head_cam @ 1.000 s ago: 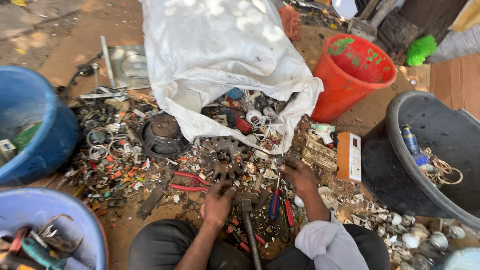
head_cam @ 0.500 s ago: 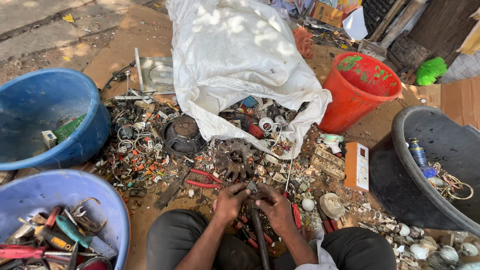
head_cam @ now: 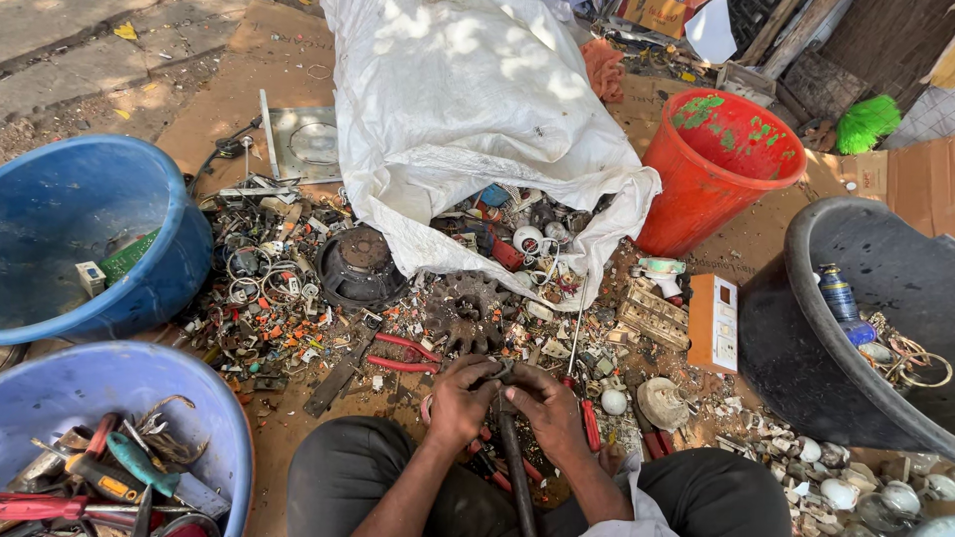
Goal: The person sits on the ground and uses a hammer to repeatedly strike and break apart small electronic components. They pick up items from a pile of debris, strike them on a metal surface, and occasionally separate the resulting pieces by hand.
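currently squatting over scrap pile, left hand (head_cam: 460,396) and right hand (head_cam: 545,400) meeting low centre, fingers of both curled tight around small dark metal piece (head_cam: 500,373) atop long dark tool handle (head_cam: 515,459) running down between knees. sitting just below rusty gear (head_cam: 468,306) and red pliers (head_cam: 406,354). probably risking a slip: piece tiny, grip crowded, sharp scrap lying close all around. blue tub (head_cam: 149,298) sitting left, black tub (head_cam: 796,328) right.
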